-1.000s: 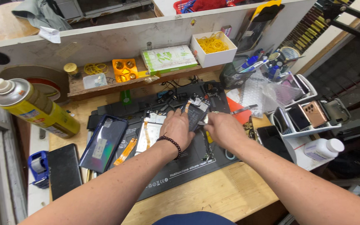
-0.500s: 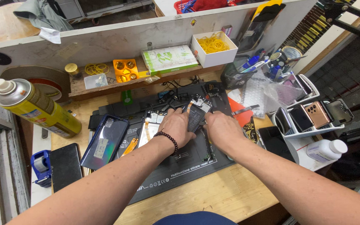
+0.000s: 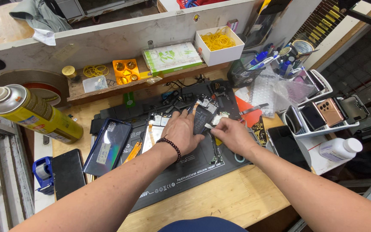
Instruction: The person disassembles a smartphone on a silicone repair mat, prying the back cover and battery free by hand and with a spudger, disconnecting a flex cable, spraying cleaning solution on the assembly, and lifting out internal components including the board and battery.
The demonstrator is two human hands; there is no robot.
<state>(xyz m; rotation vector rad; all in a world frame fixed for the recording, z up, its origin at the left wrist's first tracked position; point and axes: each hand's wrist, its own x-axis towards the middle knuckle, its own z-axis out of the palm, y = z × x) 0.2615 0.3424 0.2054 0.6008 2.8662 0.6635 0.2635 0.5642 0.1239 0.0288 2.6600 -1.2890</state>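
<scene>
Phone (image 3: 168, 124), opened on a black mat (image 3: 194, 167), is pinned by the left hand (image 3: 183, 133); its battery (image 3: 202, 118) is best lifted slowly by the right hand (image 3: 232, 135), grip closed on a thin tool (image 3: 208, 126).

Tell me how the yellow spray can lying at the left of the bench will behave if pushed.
The yellow spray can lies on its side, so its round body would probably roll. It rests at the wooden bench edge and might fall off. Its smooth metal looks slippery.

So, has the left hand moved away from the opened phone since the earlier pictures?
No. The left hand still rests on the opened phone, at the same place on the grey repair mat.
</scene>
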